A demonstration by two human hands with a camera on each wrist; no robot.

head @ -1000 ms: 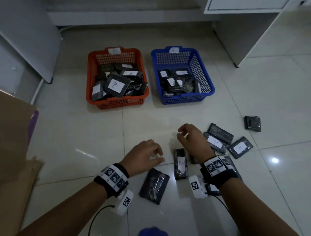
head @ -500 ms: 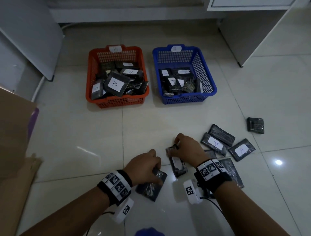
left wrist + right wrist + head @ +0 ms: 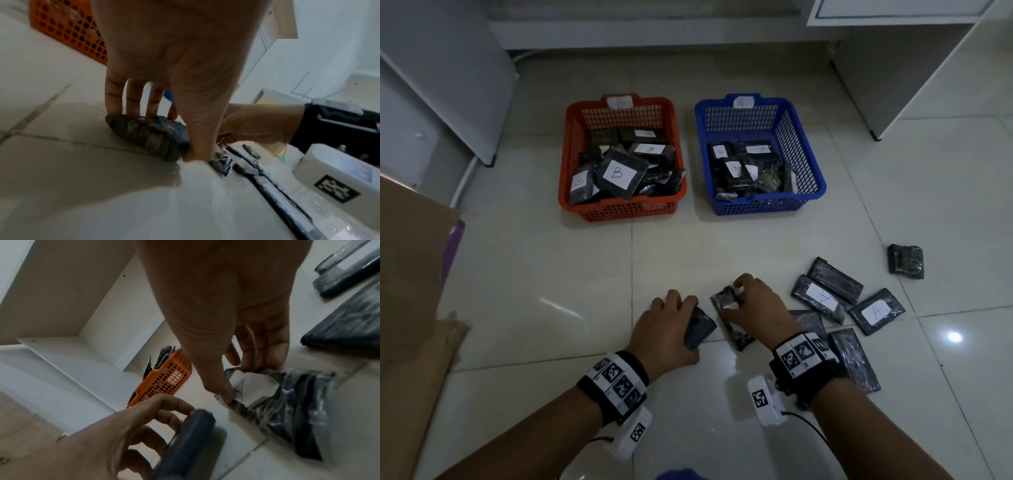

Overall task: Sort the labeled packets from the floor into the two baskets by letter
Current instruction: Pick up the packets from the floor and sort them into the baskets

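My left hand (image 3: 671, 329) grips a dark packet (image 3: 700, 328) between fingers and thumb and tilts it off the floor; its label does not show. In the left wrist view that packet (image 3: 150, 134) is squeezed under the fingertips. My right hand (image 3: 751, 306) pinches another dark packet (image 3: 726, 298) whose white label reads A (image 3: 246, 386). The orange basket (image 3: 571, 154) holds packets marked B. The blue basket (image 3: 808, 150) to its right holds several labelled packets.
Several more dark packets (image 3: 822, 298) lie on the tiled floor right of my right hand, two showing A labels, one apart at the far right (image 3: 905, 260). Brown cardboard (image 3: 410, 291) lies at the left. White cabinet panels (image 3: 893, 68) stand behind the baskets.
Both hands dropped onto the two packets in front of me and closed on them. The left packet has tipped up off the floor; the right one is lifted at its far end.
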